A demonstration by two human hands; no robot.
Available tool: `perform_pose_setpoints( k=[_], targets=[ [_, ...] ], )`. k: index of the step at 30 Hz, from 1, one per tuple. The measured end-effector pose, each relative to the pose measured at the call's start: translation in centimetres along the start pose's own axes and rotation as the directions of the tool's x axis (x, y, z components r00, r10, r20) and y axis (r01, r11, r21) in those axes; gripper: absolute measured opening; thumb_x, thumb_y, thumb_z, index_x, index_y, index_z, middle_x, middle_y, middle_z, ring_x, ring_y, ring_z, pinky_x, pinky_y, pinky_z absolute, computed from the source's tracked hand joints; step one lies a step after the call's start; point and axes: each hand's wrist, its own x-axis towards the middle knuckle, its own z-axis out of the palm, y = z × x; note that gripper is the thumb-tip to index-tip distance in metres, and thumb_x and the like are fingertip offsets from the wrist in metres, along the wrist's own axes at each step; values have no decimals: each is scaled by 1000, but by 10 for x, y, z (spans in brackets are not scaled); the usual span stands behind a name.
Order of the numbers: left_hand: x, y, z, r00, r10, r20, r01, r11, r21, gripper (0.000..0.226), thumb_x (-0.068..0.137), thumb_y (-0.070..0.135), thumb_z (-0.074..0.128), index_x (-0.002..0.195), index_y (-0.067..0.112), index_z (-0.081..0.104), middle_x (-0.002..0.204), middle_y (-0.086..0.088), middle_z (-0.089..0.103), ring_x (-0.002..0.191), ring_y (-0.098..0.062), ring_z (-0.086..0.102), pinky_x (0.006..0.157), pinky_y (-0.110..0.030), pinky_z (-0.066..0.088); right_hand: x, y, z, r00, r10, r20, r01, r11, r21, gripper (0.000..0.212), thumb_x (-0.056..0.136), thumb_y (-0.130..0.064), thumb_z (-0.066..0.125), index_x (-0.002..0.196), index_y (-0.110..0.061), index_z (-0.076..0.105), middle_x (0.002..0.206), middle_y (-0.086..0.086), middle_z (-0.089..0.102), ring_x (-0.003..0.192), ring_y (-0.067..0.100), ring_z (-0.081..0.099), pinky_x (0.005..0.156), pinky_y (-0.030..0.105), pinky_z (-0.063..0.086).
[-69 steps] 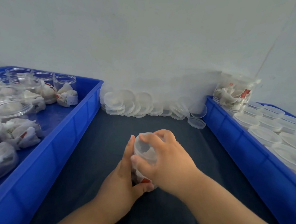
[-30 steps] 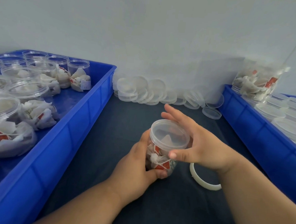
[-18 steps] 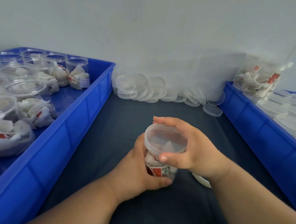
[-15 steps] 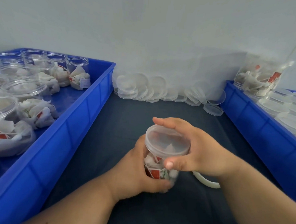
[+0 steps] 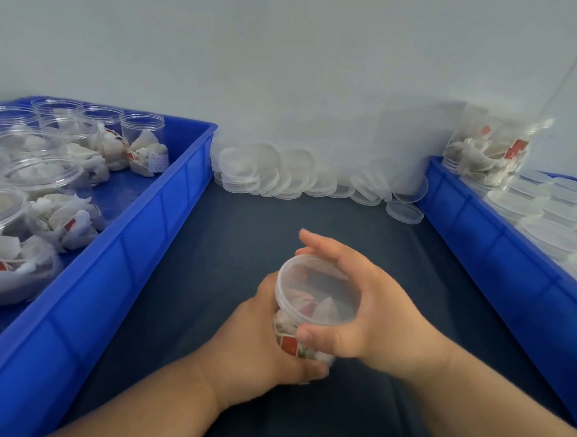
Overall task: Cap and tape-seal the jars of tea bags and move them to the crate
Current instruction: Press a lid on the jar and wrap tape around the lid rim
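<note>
- Dark worktop (image 5: 232, 235) against a pale wall (image 5: 289, 66).
- Left hand (image 5: 255, 344) grips clear plastic tea-bag jar (image 5: 289, 343); right hand (image 5: 386, 315) clasps its translucent lid (image 5: 316, 291).
- Seems light, slick: grip round its side.

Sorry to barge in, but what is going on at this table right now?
A person is capping a jar of tea bags over the dark table. The left hand grips the jar from the side, and the right hand curls round the lid on top. The left crate holds open jars, the right crate capped jars, and spare lids lie piled along the wall.
</note>
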Motion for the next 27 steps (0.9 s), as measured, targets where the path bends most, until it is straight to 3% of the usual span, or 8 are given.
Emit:
perform_pose_setpoints(
  k=[2, 5, 9, 13, 15, 18, 22, 27],
  targets=[
    [-1, 5, 2, 1000, 15, -20, -15, 999, 28, 110, 53, 28, 100, 144, 37, 40, 122, 0, 69, 111, -22, 69, 92, -53, 57, -9, 0, -3, 999, 47, -1, -46, 995, 89, 107, 64, -71, 75, 150, -52, 15, 135, -28, 50, 129, -2, 48, 106, 25, 43],
    [-3, 13, 3, 998, 22, -51, -15, 991, 130, 117, 42, 47, 99, 133, 66, 27, 127, 28, 60, 120, 4, 58, 106, -34, 50, -21, 8, -16, 950, 254, -181, -219, 957, 192, 76, 82, -78, 43, 148, -55, 15, 135, -35, 48, 128, -11, 44, 107, 30, 38],
    [-9, 16, 4, 992, 47, -119, -21, 978, 210, 138, 38, 57, 95, 119, 86, -12, 149, 28, 28, 137, 13, 31, 115, -16, 27, -45, 30, -26, 830, 453, -327, -558, 695, -453, 51, 88, -57, 58, 135, -39, 48, 118, -18, 54, 108, 2, 51, 87, 22, 40],
    [-16, 14, 8, 979, 106, -172, -61, 966, 250, 147, 52, 39, 100, 121, 84, -21, 146, 28, 21, 120, 26, 37, 92, 6, 27, -68, 39, -15, 856, 473, -209, -455, 499, -737, 31, 93, -54, 53, 117, -37, 59, 114, -14, 54, 108, 11, 48, 87, 24, 42],
    [-21, 21, 9, 976, 132, -171, -72, 945, 318, 146, 54, 45, 99, 126, 77, -24, 149, 23, 14, 125, 24, 32, 103, -2, 28, -73, 38, -12, 882, 405, -241, -434, 498, -751, 20, 98, -45, 49, 101, -32, 64, 95, -14, 57, 92, 10, 53, 75, 23, 42],
    [-31, 38, 15, 904, 324, -280, -177, 878, 444, 121, 62, 69, 83, 147, 49, 0, 152, 9, 12, 145, -5, 23, 121, -33, 24, -80, 29, -15, 844, 346, -410, -530, 658, -535, 23, 97, -37, 53, 79, -26, 62, 75, -10, 59, 65, 8, 57, 58, 23, 47],
    [-40, 80, 27, 663, 644, -381, -257, 674, 693, 59, 80, 51, 70, 133, 26, 63, 130, 0, 56, 124, -18, 50, 105, -50, 42, -88, -9, -18, 831, 110, -545, -376, 833, -406, 12, 92, -44, 52, 80, -41, 53, 83, -21, 54, 82, -6, 54, 58, 13, 38],
    [-46, 117, 33, 773, 583, -250, -284, 671, 685, 44, 84, 58, 67, 116, 29, 76, 110, 14, 68, 108, -8, 57, 99, -28, 34, -95, -49, -9, 858, -135, -496, -122, 884, -451, 5, 88, -41, 55, 89, -39, 59, 82, -24, 54, 92, -4, 54, 69, 10, 43]
  ],
)
